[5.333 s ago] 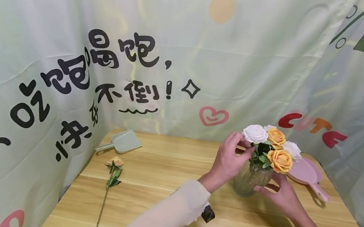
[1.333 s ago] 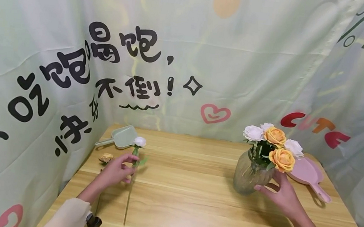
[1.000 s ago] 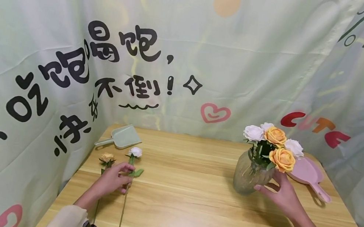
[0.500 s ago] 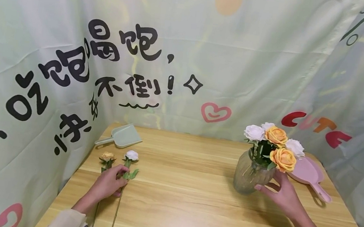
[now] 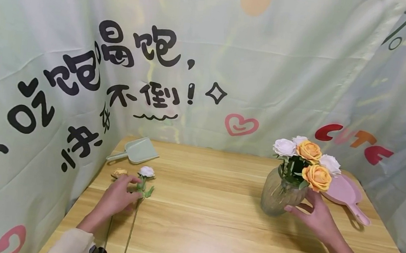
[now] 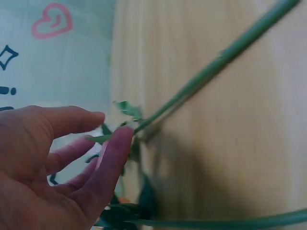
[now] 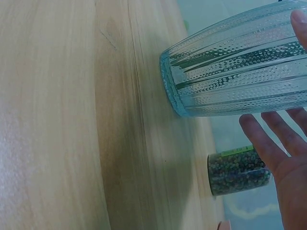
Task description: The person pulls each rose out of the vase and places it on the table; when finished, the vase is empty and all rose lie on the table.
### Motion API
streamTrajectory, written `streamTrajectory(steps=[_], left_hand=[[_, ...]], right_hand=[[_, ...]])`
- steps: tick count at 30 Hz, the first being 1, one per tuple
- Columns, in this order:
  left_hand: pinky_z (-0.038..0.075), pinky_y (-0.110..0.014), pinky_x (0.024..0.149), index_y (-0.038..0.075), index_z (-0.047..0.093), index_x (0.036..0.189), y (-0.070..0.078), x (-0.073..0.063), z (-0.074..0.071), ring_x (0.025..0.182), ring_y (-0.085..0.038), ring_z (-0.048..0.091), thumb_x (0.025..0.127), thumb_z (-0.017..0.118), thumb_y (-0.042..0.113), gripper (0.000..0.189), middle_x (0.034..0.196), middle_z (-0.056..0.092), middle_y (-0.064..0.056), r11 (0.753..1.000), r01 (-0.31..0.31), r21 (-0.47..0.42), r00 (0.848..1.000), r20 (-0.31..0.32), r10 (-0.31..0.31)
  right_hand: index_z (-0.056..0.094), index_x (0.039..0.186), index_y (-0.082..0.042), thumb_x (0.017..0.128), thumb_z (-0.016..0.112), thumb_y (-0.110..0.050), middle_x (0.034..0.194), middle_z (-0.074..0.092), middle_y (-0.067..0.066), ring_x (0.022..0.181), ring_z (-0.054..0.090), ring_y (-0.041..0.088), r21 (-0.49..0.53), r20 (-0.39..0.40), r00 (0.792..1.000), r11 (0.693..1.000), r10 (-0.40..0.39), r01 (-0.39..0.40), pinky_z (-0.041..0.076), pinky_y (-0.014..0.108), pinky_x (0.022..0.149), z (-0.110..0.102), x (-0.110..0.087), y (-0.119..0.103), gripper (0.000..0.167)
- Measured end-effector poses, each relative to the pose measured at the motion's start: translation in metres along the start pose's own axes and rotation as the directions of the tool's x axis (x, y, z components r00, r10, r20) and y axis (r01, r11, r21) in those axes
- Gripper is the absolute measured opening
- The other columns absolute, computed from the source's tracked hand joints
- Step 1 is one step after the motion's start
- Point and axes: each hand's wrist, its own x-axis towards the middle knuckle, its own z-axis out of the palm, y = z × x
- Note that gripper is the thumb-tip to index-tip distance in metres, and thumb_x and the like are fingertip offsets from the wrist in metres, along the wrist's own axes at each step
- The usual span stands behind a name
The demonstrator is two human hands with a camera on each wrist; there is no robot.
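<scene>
At the left of the table, a white rose [image 5: 147, 172] lies on its long stem beside a yellow-orange rose [image 5: 120, 172], which is partly covered by my left hand [image 5: 119, 194]. In the left wrist view that hand's thumb [image 6: 117, 151] and index finger stand apart, close to the white rose's stem [image 6: 201, 79] and a leaf. My right hand [image 5: 314, 214] holds the ribbed glass vase [image 5: 275, 198], thumb on one side and fingers on the other. White roses and two orange roses [image 5: 316, 177] fill the vase. The vase's base [image 7: 170, 86] shows in the right wrist view.
A pale green dustpan-shaped scoop [image 5: 141, 151] lies at the back left. Behind the vase is a pink pan [image 5: 343, 188]. The right wrist view also shows a clear jar of small dark pebbles [image 7: 240, 170]. Printed fabric [image 5: 202, 60] encloses the table's back and sides.
My left hand carried the white rose from the vase to the left, set it down beside the orange rose, and its fingers have since loosened from the stem. The right hand stayed at the vase.
</scene>
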Motion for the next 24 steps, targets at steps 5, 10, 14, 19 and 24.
streamTrajectory(steps=[5, 10, 14, 19, 24], left_hand=[[0.061, -0.027, 0.064, 0.006, 0.068, 0.136, 0.015, 0.011, -0.007, 0.086, -0.02, 0.076, 0.104, 0.076, 0.019, 0.035, 0.137, 0.069, -0.017, 0.989, -0.143, 0.049, 0.989, -0.04, 0.145], [0.067, -0.033, 0.089, 0.009, 0.071, 0.132, 0.046, 0.026, 0.002, 0.111, -0.026, 0.073, 0.103, 0.075, 0.013, 0.029, 0.132, 0.073, -0.013, 0.933, -0.36, 0.031, 0.933, 0.012, 0.359], [0.065, -0.042, 0.104, 0.012, 0.07, 0.136, 0.086, 0.039, 0.017, 0.121, -0.03, 0.071, 0.105, 0.075, 0.017, 0.032, 0.138, 0.07, -0.008, 0.907, -0.42, -0.03, 0.903, 0.086, 0.421], [0.064, -0.04, 0.106, 0.014, 0.07, 0.138, 0.143, 0.055, 0.044, 0.125, -0.029, 0.069, 0.104, 0.075, 0.019, 0.034, 0.14, 0.068, -0.006, 0.866, -0.493, -0.086, 0.856, 0.132, 0.5], [0.064, -0.035, 0.105, 0.011, 0.069, 0.138, 0.203, 0.066, 0.074, 0.124, -0.028, 0.07, 0.104, 0.075, 0.018, 0.035, 0.139, 0.069, -0.008, 0.778, -0.617, -0.119, 0.759, 0.17, 0.628]], right_hand=[[0.033, 0.17, -0.008, 0.095, 0.085, -0.007, 0.149, 0.04, -0.033, 0.128, 0.039, -0.025, 0.0, -0.002, 1.0, 1.0, 0.019, -0.019, 0.053, 0.003, 0.092, 0.0, 0.0, 0.0, 0.091], [0.032, 0.17, -0.01, 0.095, 0.085, -0.008, 0.151, 0.04, -0.032, 0.129, 0.039, -0.024, 0.0, -0.001, 1.0, 1.0, 0.013, -0.013, 0.053, 0.003, 0.092, 0.0, 0.0, 0.0, 0.092], [0.032, 0.171, -0.011, 0.094, 0.085, -0.005, 0.15, 0.04, -0.035, 0.129, 0.04, -0.024, 0.001, -0.003, 1.0, 1.0, -0.01, 0.01, 0.053, 0.003, 0.092, 0.0, 0.0, 0.0, 0.093], [0.032, 0.171, -0.012, 0.094, 0.085, -0.004, 0.15, 0.041, -0.036, 0.13, 0.04, -0.024, -0.003, -0.006, 1.0, 1.0, -0.025, 0.025, 0.053, 0.003, 0.092, 0.0, 0.0, 0.0, 0.094], [0.031, 0.171, -0.012, 0.094, 0.084, -0.004, 0.15, 0.041, -0.035, 0.13, 0.041, -0.024, -0.001, -0.005, 1.0, 1.0, -0.023, 0.023, 0.053, 0.003, 0.092, 0.0, -0.001, 0.0, 0.094]])
